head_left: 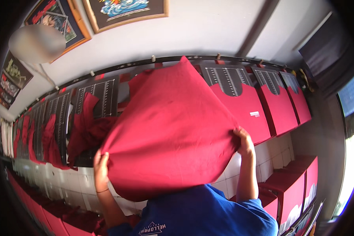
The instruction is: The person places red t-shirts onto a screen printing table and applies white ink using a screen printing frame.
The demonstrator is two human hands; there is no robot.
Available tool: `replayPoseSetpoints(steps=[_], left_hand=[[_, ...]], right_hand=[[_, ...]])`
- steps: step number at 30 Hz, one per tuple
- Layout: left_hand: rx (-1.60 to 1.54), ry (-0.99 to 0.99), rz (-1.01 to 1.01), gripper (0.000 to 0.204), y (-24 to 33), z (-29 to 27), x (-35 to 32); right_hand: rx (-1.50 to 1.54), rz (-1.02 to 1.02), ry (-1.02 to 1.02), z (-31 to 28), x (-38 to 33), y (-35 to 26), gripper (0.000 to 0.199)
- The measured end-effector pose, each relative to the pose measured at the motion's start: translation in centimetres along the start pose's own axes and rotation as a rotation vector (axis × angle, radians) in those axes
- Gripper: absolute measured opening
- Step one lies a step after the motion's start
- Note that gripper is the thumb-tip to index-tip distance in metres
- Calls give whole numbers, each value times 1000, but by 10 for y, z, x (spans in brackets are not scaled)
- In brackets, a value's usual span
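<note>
A large red T-shirt (pixel 173 129) is stretched wide in front of me, its far end rising to a point near the black rail. My left hand (pixel 101 170) grips its left edge, thumb on top and fingers curled under. On the opposite edge my right hand (pixel 244 141) pinches the cloth the same way. The fabric between my hands is taut with faint creases and hides whatever lies under it. Its near edge sags close to my blue shirt (pixel 208 212).
To the right, red shirts lie flat on dark boards with white ruler marks (pixel 230 78). Bunched red shirts (pixel 86 129) hang on boards at the left. A black rail (pixel 137 63) runs along the wall behind. More red-covered boards (pixel 291 185) stand near me, beyond a tiled floor (pixel 74 179).
</note>
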State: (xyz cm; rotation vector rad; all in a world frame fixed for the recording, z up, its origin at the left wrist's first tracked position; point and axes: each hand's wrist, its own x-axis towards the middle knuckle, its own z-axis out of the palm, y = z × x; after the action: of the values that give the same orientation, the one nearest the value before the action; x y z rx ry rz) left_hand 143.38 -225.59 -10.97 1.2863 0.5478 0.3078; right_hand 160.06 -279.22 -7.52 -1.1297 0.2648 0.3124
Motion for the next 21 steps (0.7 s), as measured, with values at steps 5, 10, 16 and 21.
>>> replayPoseSetpoints(steps=[5, 10, 16, 21], left_hand=[[206, -49, -266, 32, -97, -38, -17], [118, -118, -334, 35, -157, -48, -18], [34, -130, -524, 40, -194, -72, -31], [322, 87, -588, 38, -207, -67, -32]], right_hand=[[21, 212, 22, -76, 14, 114, 25], [-92, 230, 92, -79, 17, 162, 25], [-352, 306, 219, -105, -12, 171, 25], [-365, 385, 156, -130, -13, 188, 26]])
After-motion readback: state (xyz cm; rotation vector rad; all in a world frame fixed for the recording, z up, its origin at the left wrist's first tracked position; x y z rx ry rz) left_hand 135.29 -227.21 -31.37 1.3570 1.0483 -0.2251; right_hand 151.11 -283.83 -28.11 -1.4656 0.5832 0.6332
